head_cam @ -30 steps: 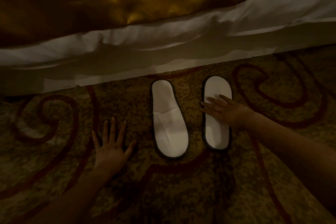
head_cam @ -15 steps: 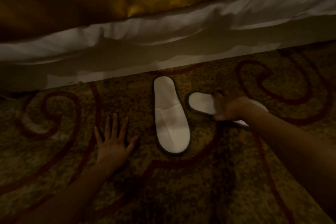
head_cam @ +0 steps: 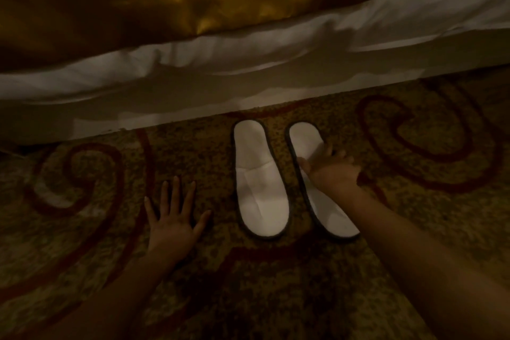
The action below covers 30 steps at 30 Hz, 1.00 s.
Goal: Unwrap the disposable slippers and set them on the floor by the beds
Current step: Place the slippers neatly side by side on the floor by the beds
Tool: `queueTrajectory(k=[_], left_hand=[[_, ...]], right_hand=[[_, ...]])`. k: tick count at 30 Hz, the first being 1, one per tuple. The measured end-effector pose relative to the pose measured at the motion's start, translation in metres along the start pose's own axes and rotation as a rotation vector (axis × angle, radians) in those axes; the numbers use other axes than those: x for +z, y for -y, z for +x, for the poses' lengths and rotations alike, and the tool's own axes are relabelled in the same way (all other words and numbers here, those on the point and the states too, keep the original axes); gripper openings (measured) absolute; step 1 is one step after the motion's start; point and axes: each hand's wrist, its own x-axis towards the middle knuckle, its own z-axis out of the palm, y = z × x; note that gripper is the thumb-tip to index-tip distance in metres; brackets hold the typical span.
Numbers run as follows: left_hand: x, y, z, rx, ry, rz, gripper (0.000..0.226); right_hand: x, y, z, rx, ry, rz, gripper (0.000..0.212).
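Note:
Two white disposable slippers with dark edging lie side by side on the patterned carpet just below the bed's edge. The left slipper (head_cam: pixel 259 182) lies straight with its toe end towards me. The right slipper (head_cam: pixel 305 141) is slightly angled, and my right hand (head_cam: pixel 331 171) grips its middle, thumb on the inner edge and fingers over the top. My left hand (head_cam: pixel 174 218) rests flat on the carpet to the left of the slippers, fingers spread, holding nothing.
The bed (head_cam: pixel 248 85) runs across the top, with white sheets hanging down and a gold satin runner (head_cam: pixel 165 0) over them. The gold carpet (head_cam: pixel 276 284) with dark red swirls fills the lower half. The light is dim.
My right hand lifted the right slipper, turned it sideways, then set it back down beside the left one, lengthwise. My left hand stayed flat on the carpet.

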Motion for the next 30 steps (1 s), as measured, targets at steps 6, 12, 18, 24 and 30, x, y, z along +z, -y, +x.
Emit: queueTrajectory(k=[6, 12, 18, 24, 30], left_hand=[[-0.001, -0.001, 0.001, -0.001, 0.013, 0.014, 0.088], [-0.001, -0.002, 0.001, -0.004, 0.012, 0.017, 0.088], [0.000, -0.001, 0.001, -0.009, 0.007, 0.037, 0.088], [-0.020, -0.028, 0.000, -0.048, -0.041, -0.102, 0.089], [-0.041, -0.109, 0.001, -0.025, -0.003, -0.420, 0.063]], right_hand=[[0.015, -0.019, -0.021, -0.220, -0.099, -0.099, 0.090], [0.012, -0.006, 0.003, -0.133, -0.138, -0.028, 0.092], [0.010, -0.008, 0.001, -0.142, -0.126, 0.011, 0.084], [0.012, 0.012, -0.055, -0.510, -0.273, 0.260, 0.049], [0.026, 0.029, -0.065, -0.487, 0.001, 0.456, 0.062]])
